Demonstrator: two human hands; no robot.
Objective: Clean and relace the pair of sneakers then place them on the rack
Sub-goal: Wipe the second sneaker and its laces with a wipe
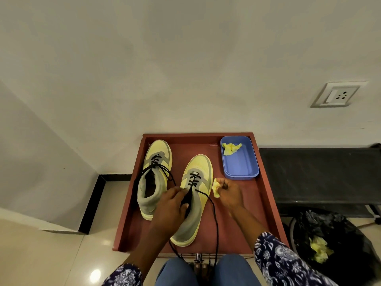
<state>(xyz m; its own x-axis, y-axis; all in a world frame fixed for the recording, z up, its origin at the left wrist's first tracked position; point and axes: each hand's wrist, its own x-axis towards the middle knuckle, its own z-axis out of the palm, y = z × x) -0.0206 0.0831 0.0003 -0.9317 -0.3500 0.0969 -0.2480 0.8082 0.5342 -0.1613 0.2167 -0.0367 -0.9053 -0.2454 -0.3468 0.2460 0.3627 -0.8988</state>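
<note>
A reddish-brown tray-like surface with raised edges point(132, 203) stands against the wall and carries everything. On it lie two yellow-and-grey sneakers with black laces, toes pointing to the far side: the left sneaker point(153, 178) sits farther back, the right sneaker point(198, 203) nearer. A blue plastic tub point(241, 168) rests in the far right corner, holding a crumpled yellow cloth point(231, 148).

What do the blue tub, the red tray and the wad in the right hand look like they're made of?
Blue tub: probably moulded plastic, going by the smooth, uniform colour and rounded rim.
Red tray: looks like painted or laminated wood, with flat boards, square raised edges and a dull sheen; can't confirm.
Yellow wad in the right hand: soft cloth or tissue, since it is crumpled and folds irregularly.
</note>
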